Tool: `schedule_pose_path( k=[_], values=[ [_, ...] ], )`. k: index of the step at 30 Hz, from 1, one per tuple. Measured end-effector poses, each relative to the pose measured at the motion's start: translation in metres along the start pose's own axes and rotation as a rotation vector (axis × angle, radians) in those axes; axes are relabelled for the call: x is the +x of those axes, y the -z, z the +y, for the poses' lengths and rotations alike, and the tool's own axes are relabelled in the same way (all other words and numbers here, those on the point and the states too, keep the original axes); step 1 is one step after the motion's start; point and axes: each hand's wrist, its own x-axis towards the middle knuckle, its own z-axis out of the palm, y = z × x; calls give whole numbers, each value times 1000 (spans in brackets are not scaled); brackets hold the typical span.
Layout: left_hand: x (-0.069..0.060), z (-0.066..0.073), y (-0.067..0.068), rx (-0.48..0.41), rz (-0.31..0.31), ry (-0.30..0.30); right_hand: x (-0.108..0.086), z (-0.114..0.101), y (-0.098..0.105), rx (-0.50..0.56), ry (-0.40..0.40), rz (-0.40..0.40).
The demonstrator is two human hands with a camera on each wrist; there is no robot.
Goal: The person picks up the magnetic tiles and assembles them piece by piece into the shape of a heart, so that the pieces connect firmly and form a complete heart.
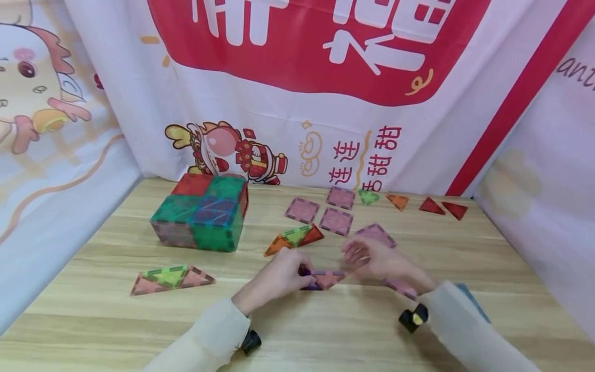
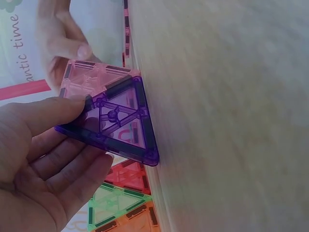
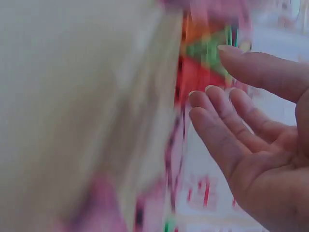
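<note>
My left hand (image 1: 284, 273) pinches a purple triangular magnetic tile (image 2: 120, 151) between thumb and fingers. Edge to edge with it is a pink triangular tile (image 1: 328, 279), lying low over the table. My right hand (image 1: 378, 260) hovers just right of the pair, apart from it, with relaxed fingers and nothing between thumb and fingertips (image 3: 199, 118). Behind the left hand lies a joined strip of orange, green (image 1: 297, 236) and red triangles. A larger pink tile (image 1: 375, 235) lies beyond the right hand; another pink tile (image 1: 401, 288) is partly hidden under that wrist.
A block of green, red and purple tiles (image 1: 216, 232) stands at the back left. Nearer sits a pink-and-green triangle strip (image 1: 169, 278). Pink squares (image 1: 337, 221) and loose small triangles (image 1: 432, 205) line the back. A blue tile (image 1: 474, 302) shows beside the right sleeve.
</note>
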Motion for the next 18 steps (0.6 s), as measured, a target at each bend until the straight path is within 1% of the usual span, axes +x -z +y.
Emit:
schedule_pose_path(
  k=[1,2,4,6,8,10,13,18],
  values=[
    [0,0,0,2,1,2,2,5,11,-18,-2,-1],
    [0,0,0,4,2,6,4,10,22,-40,-10,15],
    [0,0,0,8,5,17,12,22,45,-108,-27,69],
    [0,0,-1,1,4,31,20,35,65,-185,-80,146],
    [0,0,-1,-7,-1,49,32,47,83,-268,-160,222],
    [1,-1,-1,-15,-9,59,43,57,96,-329,-242,266],
    [1,-2,0,-16,-14,57,61,68,110,-374,-342,278],
    [3,-2,-1,-4,7,22,90,81,123,-399,-412,275]
  ],
)
